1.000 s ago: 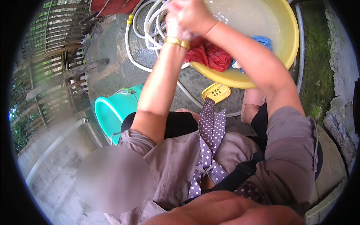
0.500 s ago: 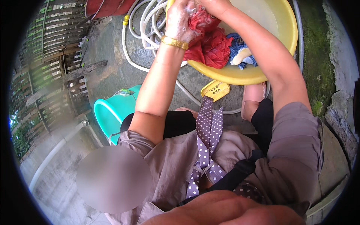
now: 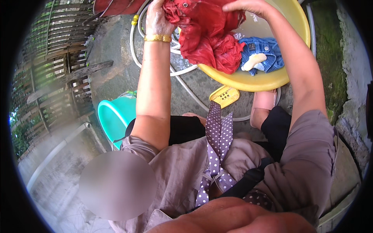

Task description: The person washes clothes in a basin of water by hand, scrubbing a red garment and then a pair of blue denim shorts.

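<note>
A wet red garment (image 3: 206, 35) with a small metal snap is spread between my hands, its lower folds over the rim of a yellow basin (image 3: 248, 84). My left hand (image 3: 158, 19), soapy and wearing a gold bracelet, grips the garment's left edge. My right hand (image 3: 250, 7) is at its upper right, thumb stretched over the cloth; its other fingers are mostly hidden or cut off by the frame's top. Beside the red cloth lies a blue denim garment (image 3: 274, 52) inside the basin, with a pale yellow piece of soap or similar (image 3: 254, 62) on it.
A yellow soap dish (image 3: 224, 96) sits on the floor below the basin, near my pink slipper (image 3: 264, 101). A turquoise bucket (image 3: 116, 116) stands left. White hose (image 3: 136, 58) coils behind my left arm. A mossy wall edge (image 3: 330, 58) runs along the right.
My hands have moved apart, left hand going left, and the bunched red garment is now opened out between them. More of the blue denim shows.
</note>
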Tool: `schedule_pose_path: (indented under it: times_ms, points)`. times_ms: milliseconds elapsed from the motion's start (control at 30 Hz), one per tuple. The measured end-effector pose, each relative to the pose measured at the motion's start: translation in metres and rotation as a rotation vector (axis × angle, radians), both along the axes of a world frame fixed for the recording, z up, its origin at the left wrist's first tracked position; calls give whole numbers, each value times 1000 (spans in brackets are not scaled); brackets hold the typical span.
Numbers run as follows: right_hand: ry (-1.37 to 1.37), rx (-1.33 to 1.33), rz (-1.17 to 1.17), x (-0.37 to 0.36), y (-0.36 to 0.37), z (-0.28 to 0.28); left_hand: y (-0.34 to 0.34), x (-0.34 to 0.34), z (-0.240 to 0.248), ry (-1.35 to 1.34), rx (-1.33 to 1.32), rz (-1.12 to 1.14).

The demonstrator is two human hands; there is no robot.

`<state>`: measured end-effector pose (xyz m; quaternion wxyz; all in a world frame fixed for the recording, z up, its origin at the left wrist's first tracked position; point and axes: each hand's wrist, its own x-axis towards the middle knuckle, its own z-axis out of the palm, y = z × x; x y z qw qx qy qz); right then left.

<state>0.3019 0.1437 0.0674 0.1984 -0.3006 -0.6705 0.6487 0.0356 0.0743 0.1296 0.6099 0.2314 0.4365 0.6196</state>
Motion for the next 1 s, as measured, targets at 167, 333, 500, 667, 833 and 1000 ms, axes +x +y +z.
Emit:
schedule_pose_path:
  times_ms: [167, 333, 500, 667, 833, 1000]
  points:
    - [827, -309, -459, -45, -6, 35, -1, 2, -13, -35, 130, -177]
    - [14, 955, -490, -137, -115, 77, -17, -5, -57, -192, 168, -169]
    - [-93, 808, -620, -100, -56, -12, -13, 30, -80, -353, -96, -199]
    - [-86, 1108, -485, -130, -97, 9, -19, -19, -117, -369, 58, -314]
    - [-69, 995, -516, -115, -75, -24, -14, 28, -64, -336, -16, -279]
    - [-151, 842, -621, -99, -80, 1, -29, 48, -32, -220, -203, -10]
